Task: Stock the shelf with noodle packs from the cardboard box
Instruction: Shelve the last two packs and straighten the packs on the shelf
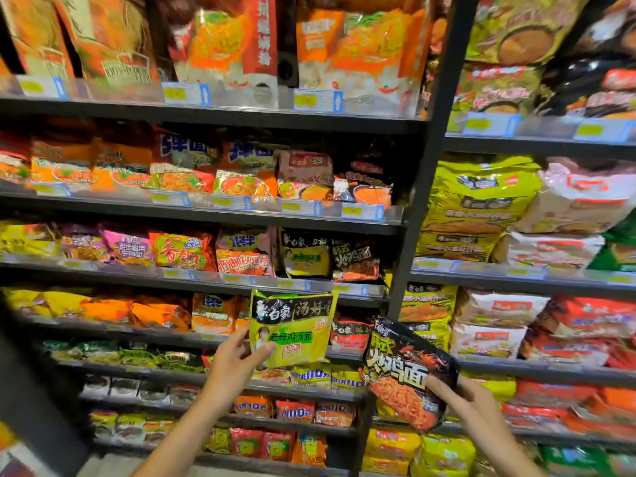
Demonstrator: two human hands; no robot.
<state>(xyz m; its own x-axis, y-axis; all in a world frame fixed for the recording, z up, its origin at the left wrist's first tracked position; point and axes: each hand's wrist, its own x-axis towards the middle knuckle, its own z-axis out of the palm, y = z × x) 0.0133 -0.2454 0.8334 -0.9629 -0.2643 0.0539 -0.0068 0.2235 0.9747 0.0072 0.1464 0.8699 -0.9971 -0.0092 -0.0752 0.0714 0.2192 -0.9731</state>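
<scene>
My left hand (237, 359) grips the lower left edge of a yellow-green noodle pack (296, 328), raised in front of the dark shelf (220, 271). A matching yellow-green pack (304, 258) stands on that shelf just above it. My right hand (461, 395) holds a black noodle pack (407, 373) with red noodles printed on it, tilted to the right. A matching black pack (356, 259) stands on the shelf beside the yellow-green one. The cardboard box is not in view.
Several dark shelves full of noodle packs fill the view, with price tags (299, 208) along their front rails. A dark upright post (423, 173) divides the left bay from a right bay stacked with large multipacks (478, 204).
</scene>
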